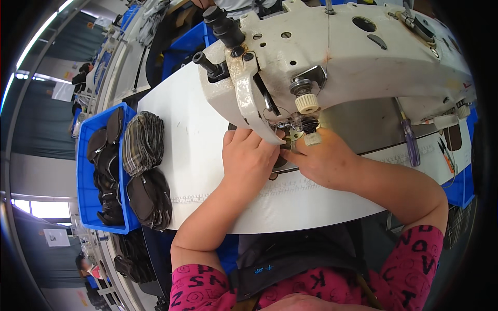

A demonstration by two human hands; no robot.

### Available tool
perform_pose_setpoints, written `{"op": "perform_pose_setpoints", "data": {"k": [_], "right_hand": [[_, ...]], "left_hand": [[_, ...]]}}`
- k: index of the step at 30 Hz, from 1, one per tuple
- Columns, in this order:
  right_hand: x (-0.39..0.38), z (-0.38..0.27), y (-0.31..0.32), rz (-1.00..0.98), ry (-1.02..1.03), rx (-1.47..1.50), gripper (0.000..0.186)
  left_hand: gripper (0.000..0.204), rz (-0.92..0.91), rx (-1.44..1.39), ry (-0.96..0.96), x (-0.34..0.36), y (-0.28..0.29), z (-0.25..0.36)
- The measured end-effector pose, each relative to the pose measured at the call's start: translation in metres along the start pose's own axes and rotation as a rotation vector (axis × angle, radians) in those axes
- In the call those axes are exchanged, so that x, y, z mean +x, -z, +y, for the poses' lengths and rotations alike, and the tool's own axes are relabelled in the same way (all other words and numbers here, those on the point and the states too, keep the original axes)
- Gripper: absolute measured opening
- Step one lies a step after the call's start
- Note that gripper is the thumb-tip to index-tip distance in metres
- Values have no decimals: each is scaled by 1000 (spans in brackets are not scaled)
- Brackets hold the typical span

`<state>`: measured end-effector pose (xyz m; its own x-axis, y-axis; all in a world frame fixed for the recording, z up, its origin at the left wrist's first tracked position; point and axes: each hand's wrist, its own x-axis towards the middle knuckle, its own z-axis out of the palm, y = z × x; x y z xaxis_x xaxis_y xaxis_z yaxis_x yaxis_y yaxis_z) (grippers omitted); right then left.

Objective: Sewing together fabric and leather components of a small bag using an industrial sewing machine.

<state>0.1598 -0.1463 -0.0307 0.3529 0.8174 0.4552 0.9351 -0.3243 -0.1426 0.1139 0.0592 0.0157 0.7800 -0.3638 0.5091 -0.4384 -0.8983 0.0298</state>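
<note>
The bare left hand (248, 159) and bare right hand (326, 161) nearly meet under the head of a white metal sewing machine (332, 57), which stands just beyond and above the fingers. The left fingers are bent and close together; the right ones curl inward toward them. Whether either hand pinches anything, I cannot tell. The white smooth table (194, 150) spreads beneath the fingers. Well left of them lie a stack of grey plaid cloth pieces (142, 144), a dark brown stack (148, 201) and a blue rectangular plastic bin (126, 179); right of them, a purple-handled screwdriver (411, 142).
</note>
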Motion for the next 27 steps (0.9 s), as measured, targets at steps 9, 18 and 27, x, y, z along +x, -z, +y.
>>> {"op": "perform_pose_setpoints", "data": {"k": [9,18,27], "right_hand": [[-6,-12,12,-116,30,36,34],[-7,-12,14,-109,43,-20,27],[-7,-10,15,-110,52,9,28]], "left_hand": [[24,-227,-222,-51,-6,2,-7],[33,-201,-143,-172,-6,5,-5],[29,-232,-233,-139,-4,4,-10]]}}
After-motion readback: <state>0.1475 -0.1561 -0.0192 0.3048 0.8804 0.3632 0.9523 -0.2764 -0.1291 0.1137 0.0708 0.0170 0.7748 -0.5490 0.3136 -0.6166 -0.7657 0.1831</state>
